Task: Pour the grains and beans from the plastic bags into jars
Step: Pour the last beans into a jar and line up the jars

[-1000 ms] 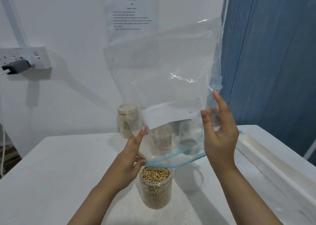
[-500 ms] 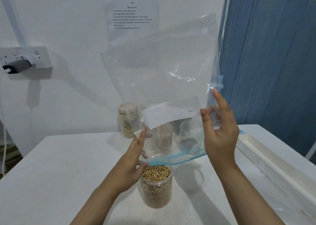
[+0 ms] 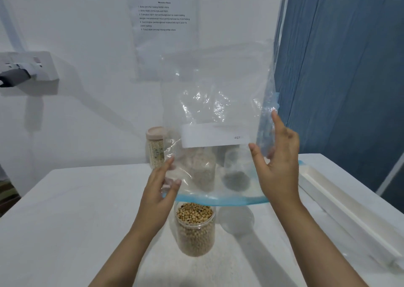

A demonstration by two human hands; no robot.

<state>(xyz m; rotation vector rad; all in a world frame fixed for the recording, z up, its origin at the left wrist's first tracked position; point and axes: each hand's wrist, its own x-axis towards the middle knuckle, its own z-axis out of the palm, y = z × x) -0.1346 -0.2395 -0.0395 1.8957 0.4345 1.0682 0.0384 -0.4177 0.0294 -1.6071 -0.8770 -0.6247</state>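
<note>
left hand [image 3: 158, 187] raised with thumb and fingers pinching, right hand [image 3: 278, 164] raised, fingers extended upward, pinching

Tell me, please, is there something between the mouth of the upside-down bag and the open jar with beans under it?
Nothing visible. The bag, pinched by left hand and right hand, hangs with its blue zip edge just above the uncovered bean jar. The bag looks empty.

White wall [image 3: 87, 24], blue curtain [image 3: 341, 68]
</note>
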